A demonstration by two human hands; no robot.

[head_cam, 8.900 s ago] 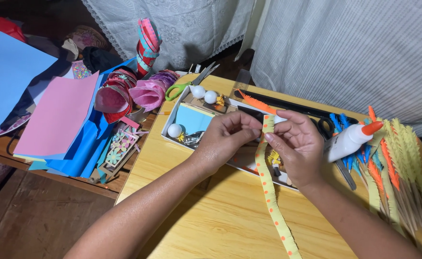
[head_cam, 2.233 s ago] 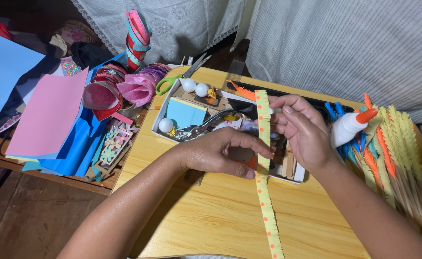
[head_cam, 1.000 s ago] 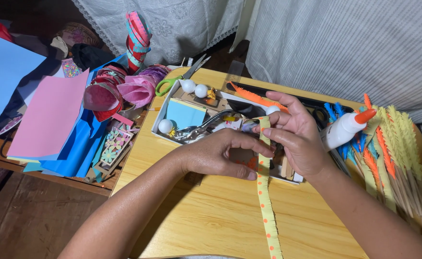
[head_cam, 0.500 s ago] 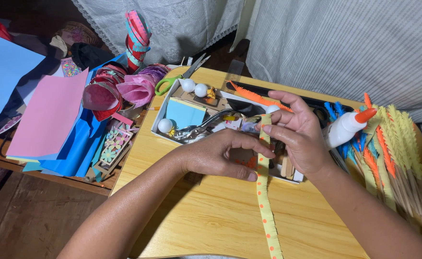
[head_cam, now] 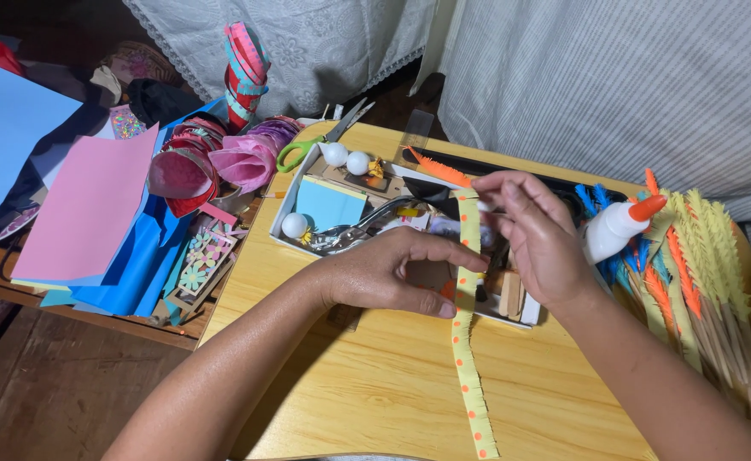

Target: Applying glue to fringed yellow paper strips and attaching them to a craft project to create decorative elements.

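Right hand (head_cam: pixel 539 243) slightly higher, both grips pinching yellow strip (head_cam: pixel 466 341); glue bottle (head_cam: pixel 616 227) beside.

Single view from a camera worn on the person's head, looking steeply down and slightly forward over a wooden table (head_cam: pixel 375 401). Both forearms enter from the lower edge, so the left hand (head_cam: pixel 388 277) and right hand (head_cam: pixel 542 239) lie near the centre of the frame, at close range. The far edge of the view reaches a hanging curtain (head_cam: pixel 614 77) behind the table; the left side takes in a lower surface with coloured paper sheets (head_cam: pixel 85 209). No second view shares the scene.
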